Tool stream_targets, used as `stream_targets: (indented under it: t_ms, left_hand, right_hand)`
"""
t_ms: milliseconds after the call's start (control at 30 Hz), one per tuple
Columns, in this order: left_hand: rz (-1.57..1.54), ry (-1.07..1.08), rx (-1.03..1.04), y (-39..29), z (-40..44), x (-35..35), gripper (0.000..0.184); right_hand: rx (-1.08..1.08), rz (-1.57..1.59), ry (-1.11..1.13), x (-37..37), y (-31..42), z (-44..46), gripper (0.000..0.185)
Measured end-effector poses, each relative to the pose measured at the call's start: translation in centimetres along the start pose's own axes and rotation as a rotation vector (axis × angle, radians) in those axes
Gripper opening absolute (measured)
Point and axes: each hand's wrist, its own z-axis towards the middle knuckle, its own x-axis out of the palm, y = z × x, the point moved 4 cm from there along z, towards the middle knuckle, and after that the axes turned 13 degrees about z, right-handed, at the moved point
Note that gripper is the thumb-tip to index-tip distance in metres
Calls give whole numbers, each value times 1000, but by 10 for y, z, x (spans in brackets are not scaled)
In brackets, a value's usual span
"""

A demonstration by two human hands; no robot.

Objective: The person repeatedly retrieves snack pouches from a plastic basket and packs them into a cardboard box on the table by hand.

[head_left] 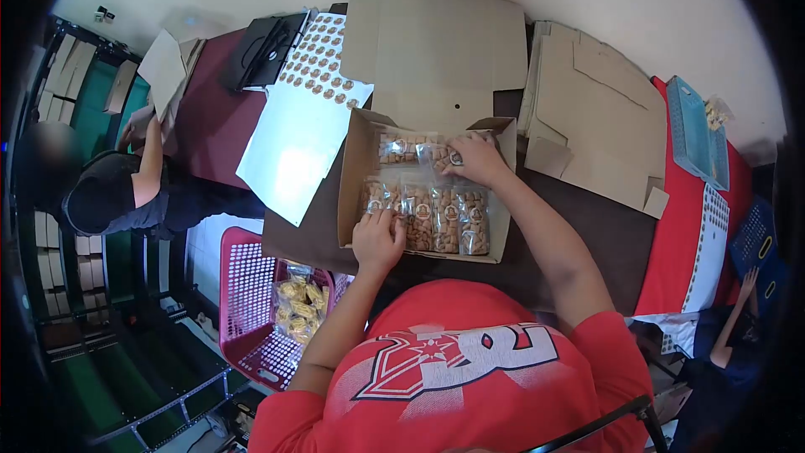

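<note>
An open cardboard box (354,176) stands on the dark table, its large lid (432,42) folded back. Clear packets of small brown snacks (446,218) lie in it in two rows, some with round stickers. My left hand (379,240) rests with curled fingers on the packets at the box's front left. Toward the back right of the box, my right hand (480,158) has its fingers closed on a packet (434,157) in the back row.
A sheet of round stickers (293,126) and a black bag (265,52) lie left, flattened cardboard (591,117) and a blue tray (696,130) right. A pink basket (243,285) holds yellow packets (298,306). Other people (117,189) are at far left and far right (728,340).
</note>
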Motion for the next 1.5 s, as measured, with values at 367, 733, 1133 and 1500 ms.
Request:
stream_targets:
  t_ms: [367, 733, 1133, 1500]
  left_hand:
    - [-27, 2, 7, 1, 0, 1, 16]
    - [-23, -9, 14, 0, 2, 1, 15]
    - [-35, -24, 10, -1, 3, 2, 15]
    - [-40, 1, 15, -2, 5, 2, 16]
  right_hand:
    - [200, 94, -155, -2, -23, 8, 25]
    - [20, -25, -180, 14, -13, 10, 27]
    - [-7, -32, -190, 14, -11, 5, 35]
    - [-133, 145, 21, 13, 0, 3, 46]
